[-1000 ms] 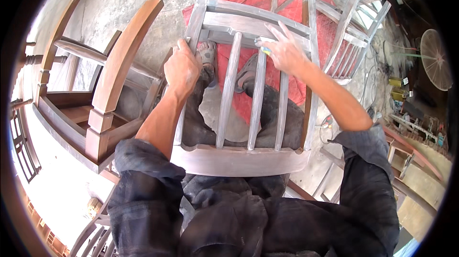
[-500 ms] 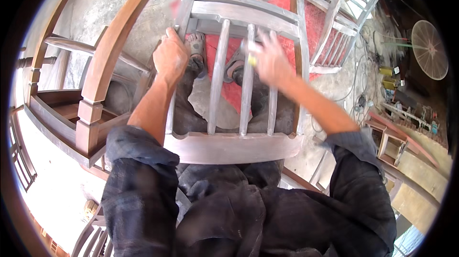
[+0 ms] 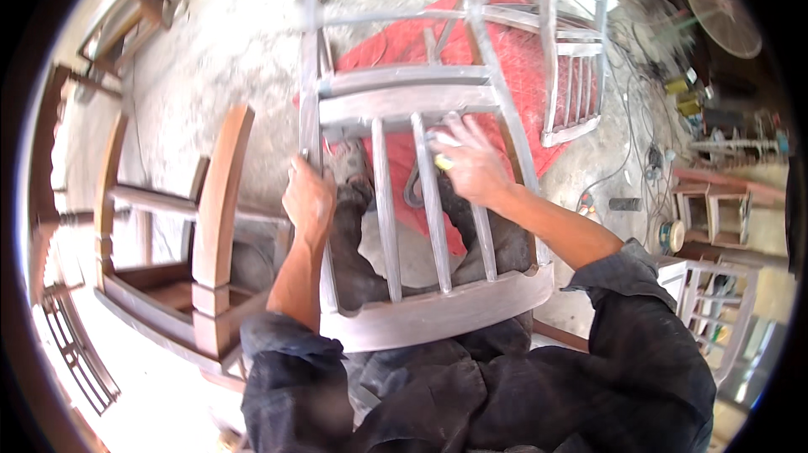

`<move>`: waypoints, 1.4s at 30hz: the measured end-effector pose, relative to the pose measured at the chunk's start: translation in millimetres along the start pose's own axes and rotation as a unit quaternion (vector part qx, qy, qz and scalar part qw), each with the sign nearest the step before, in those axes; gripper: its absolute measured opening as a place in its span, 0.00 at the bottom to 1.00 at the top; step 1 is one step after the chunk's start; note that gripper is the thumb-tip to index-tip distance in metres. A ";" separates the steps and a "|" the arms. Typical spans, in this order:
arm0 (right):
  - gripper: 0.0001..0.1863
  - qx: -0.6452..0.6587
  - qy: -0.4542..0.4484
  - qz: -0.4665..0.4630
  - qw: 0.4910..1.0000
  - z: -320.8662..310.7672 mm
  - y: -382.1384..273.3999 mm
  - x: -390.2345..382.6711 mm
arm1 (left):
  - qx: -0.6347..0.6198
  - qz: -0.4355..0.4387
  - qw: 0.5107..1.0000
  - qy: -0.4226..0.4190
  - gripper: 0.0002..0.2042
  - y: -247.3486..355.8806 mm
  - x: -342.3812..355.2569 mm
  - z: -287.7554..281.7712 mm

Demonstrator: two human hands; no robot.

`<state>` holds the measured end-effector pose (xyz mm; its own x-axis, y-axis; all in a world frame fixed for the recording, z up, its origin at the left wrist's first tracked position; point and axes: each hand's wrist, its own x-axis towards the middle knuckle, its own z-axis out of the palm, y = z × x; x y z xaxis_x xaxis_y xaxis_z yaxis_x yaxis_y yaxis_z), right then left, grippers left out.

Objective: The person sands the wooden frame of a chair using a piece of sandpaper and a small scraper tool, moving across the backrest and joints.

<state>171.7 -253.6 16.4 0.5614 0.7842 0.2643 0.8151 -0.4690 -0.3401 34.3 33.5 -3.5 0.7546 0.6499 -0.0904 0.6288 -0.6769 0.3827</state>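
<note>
A grey-coated wooden chair (image 3: 438, 318) lies across my lap, its back slats running away from me. My left hand (image 3: 309, 198) is closed around the left side post. My right hand (image 3: 475, 162) is over the upper part of the slats (image 3: 432, 192), its fingers slightly blurred. Between those fingers is a small white and yellow pad (image 3: 443, 162), partly hidden, touching or close to the middle slat. I cannot make out its exact kind.
A brown unfinished chair (image 3: 220, 200) stands close on the left. Another grey chair (image 3: 576, 49) is at the far right, by a red cloth (image 3: 379, 45) on the concrete floor. Cables (image 3: 627, 141), a round fan (image 3: 721, 7) and a small wooden frame (image 3: 715, 213) are on the right.
The view has tilted, so the chair sits lower in the picture. My left hand keeps its grip on the post. My right hand stays by the upper slats with the pad.
</note>
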 end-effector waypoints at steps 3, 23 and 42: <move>0.24 -0.147 0.086 0.170 0.971 -39.8 72.1 -49.6 | 0.006 0.022 1.000 0.008 0.25 26.5 -2.0 4.1; 0.24 -0.006 0.105 0.399 0.911 -35.3 90.7 -79.0 | -0.037 0.382 0.919 -0.088 0.22 174.9 35.1 56.4; 0.23 -0.007 0.154 0.397 0.905 -24.0 101.4 -86.2 | -0.003 0.552 0.834 -0.001 0.18 202.6 34.8 63.7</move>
<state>209.4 -378.4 -19.2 0.9822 0.0482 0.1813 0.1377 -0.8418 -0.5220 199.9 -103.0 12.3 0.8737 -0.3674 0.3190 -0.4492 -0.8609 0.2387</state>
